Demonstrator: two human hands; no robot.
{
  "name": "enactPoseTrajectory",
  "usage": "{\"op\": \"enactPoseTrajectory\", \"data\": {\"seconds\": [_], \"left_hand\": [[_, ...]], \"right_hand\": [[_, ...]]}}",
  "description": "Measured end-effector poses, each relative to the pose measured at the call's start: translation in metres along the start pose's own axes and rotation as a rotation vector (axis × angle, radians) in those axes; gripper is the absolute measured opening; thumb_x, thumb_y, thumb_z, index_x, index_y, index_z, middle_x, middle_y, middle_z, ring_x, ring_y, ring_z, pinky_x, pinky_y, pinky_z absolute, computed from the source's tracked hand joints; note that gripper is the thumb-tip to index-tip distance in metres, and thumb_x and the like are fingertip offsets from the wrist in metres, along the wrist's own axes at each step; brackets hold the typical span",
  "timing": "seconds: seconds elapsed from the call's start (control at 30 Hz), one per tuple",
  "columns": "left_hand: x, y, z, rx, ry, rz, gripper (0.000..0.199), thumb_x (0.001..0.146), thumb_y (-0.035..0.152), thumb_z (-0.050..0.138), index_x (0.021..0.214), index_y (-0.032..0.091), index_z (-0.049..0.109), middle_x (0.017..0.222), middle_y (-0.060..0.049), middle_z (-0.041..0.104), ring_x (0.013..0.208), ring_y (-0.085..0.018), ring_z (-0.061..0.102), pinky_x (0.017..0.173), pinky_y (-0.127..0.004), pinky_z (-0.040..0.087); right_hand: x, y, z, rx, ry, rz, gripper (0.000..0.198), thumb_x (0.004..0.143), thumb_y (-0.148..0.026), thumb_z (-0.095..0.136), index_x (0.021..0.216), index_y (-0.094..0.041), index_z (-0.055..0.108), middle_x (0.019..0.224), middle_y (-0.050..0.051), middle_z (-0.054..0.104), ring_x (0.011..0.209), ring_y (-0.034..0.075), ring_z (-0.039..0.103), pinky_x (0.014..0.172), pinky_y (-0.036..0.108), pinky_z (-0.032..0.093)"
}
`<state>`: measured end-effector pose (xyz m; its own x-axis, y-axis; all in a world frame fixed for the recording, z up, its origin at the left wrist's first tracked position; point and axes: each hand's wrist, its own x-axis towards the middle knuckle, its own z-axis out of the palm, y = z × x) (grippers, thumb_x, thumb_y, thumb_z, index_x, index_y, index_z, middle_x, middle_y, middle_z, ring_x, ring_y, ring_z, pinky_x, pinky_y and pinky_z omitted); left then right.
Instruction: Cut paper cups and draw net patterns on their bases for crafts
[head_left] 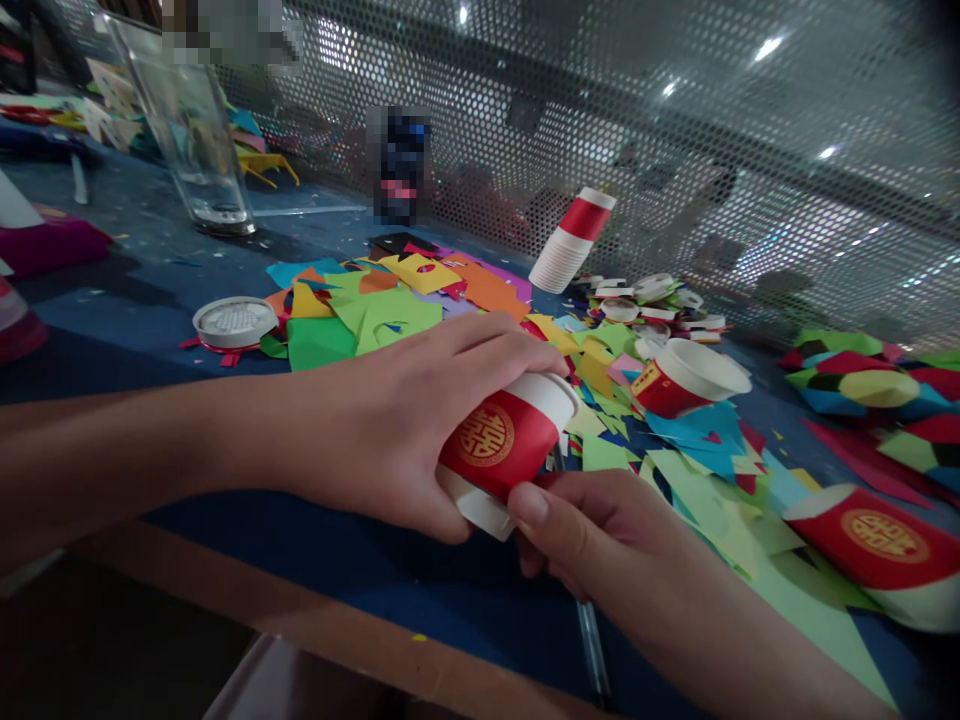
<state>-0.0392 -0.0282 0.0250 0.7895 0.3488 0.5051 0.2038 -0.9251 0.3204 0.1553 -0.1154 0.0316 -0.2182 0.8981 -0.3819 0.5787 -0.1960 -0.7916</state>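
A red and white paper cup (504, 440) with a round gold emblem lies tilted between my hands, just above the blue tabletop. My left hand (390, 420) is wrapped over it from the left, thumb below and fingers across the top. With thumb and fingers, my right hand (592, 530) pinches the cup's lower edge, where a whitish flap (484, 512) sticks out. A clear pen (591, 645) lies under my right hand, partly hidden by it. Close by stands another paper cup (679, 380), and a third cup (885, 545) lies on its side at the right.
Coloured paper scraps (397, 305) spread across the middle of the blue table (450, 590). Behind them are a leaning cup stack (571, 240), several cut cup pieces (652, 310) and a perforated metal screen (480, 130). A tall glass (187, 140) and a white-rimmed disc (234, 323) are at left.
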Motion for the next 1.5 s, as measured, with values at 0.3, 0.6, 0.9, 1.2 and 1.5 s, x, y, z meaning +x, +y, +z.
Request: {"op": "enactPoseTrajectory", "data": {"seconds": [0.3,0.6,0.9,1.2,1.5], "left_hand": [[-0.002,0.001,-0.001,0.003,0.011,0.017,0.079,0.064,0.026,0.074,0.137,0.016,0.046,0.137,-0.014,0.056,0.127,-0.034,0.053,0.108,-0.046,0.047],[-0.002,0.003,-0.001,0.02,-0.013,0.022,0.089,0.069,0.026,0.073,0.149,0.012,0.036,0.148,-0.016,0.049,0.14,-0.033,0.044,0.119,-0.045,0.037],[-0.003,-0.016,-0.001,-0.126,-0.028,0.011,0.108,0.068,0.05,0.083,0.155,0.026,0.023,0.16,-0.012,0.036,0.145,-0.036,0.04,0.121,-0.052,0.036],[-0.001,-0.02,-0.005,-0.082,-0.066,-0.011,0.101,0.071,0.049,0.078,0.152,0.021,0.027,0.155,-0.016,0.043,0.143,-0.037,0.043,0.12,-0.052,0.037],[-0.001,-0.024,-0.009,0.026,-0.076,0.044,0.104,0.071,0.05,0.082,0.153,0.02,0.026,0.151,-0.017,0.047,0.139,-0.037,0.047,0.114,-0.049,0.045]], "right_hand": [[-0.001,0.0,0.0,-0.046,0.019,-0.006,0.06,0.085,-0.073,0.05,0.057,-0.021,0.049,0.056,-0.003,0.037,0.055,0.012,0.03,0.048,0.029,0.019],[-0.002,0.0,-0.002,-0.027,0.046,0.0,0.063,0.081,-0.078,0.051,0.056,-0.021,0.049,0.057,-0.003,0.037,0.055,0.012,0.03,0.048,0.028,0.02],[-0.004,0.01,-0.012,0.067,0.032,-0.148,0.074,0.078,-0.089,0.047,0.056,-0.02,0.056,0.047,-0.004,0.039,0.044,0.01,0.03,0.043,0.028,0.019],[-0.008,0.015,-0.02,0.203,-0.046,-0.227,0.049,0.09,-0.066,0.058,0.081,-0.02,0.072,0.076,0.0,0.063,0.06,0.012,0.042,0.055,0.026,0.033],[-0.006,0.011,-0.023,0.152,-0.14,-0.169,0.052,0.092,-0.067,0.057,0.091,-0.017,0.07,0.07,-0.003,0.049,0.064,0.011,0.039,0.057,0.025,0.032]]}}
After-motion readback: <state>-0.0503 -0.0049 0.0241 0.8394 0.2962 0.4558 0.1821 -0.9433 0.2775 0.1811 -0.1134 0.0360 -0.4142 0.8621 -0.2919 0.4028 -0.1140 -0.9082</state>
